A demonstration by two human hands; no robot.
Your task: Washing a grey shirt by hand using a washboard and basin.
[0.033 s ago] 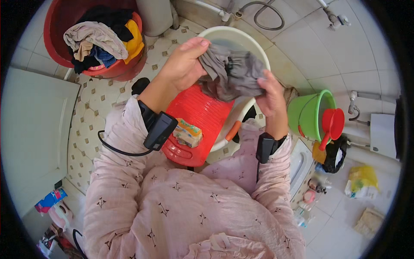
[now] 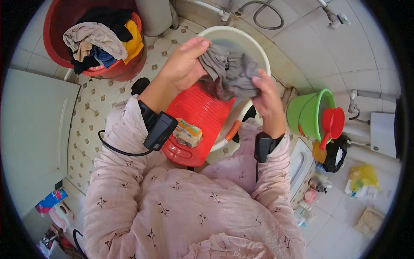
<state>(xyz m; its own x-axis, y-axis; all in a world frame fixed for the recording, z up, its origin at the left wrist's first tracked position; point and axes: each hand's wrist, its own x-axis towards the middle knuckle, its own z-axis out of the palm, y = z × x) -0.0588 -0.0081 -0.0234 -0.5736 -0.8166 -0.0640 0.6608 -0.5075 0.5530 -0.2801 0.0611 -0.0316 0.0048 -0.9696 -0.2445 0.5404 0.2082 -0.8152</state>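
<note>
Stretched between my two hands is a wet grey piece of clothing [image 2: 235, 71], bunched and creased, above a cream basin [image 2: 264, 52] with cloudy water in it. My left hand [image 2: 186, 60] grips its left end with the thumb on top. On the other end, my right hand [image 2: 268, 90] has its fingers closed around the cloth. Below the garment, a red washboard [image 2: 199, 110] leans from the basin toward my lap. A bar of soap in a torn orange-and-white wrapper [image 2: 188, 133] rests on its lower part.
A red tub [image 2: 54, 39] heaped with clothes stands at the far left. To the right is a green bucket [image 2: 304, 114] with a red dipper [image 2: 332, 125] at its rim. A squat toilet [image 2: 300, 166] lies nearer, and a white door [image 2: 41, 134] is at left.
My right hand has shifted slightly left, toward my left hand. The grey garment is more bunched, and a dark patch on it is now folded out of sight.
</note>
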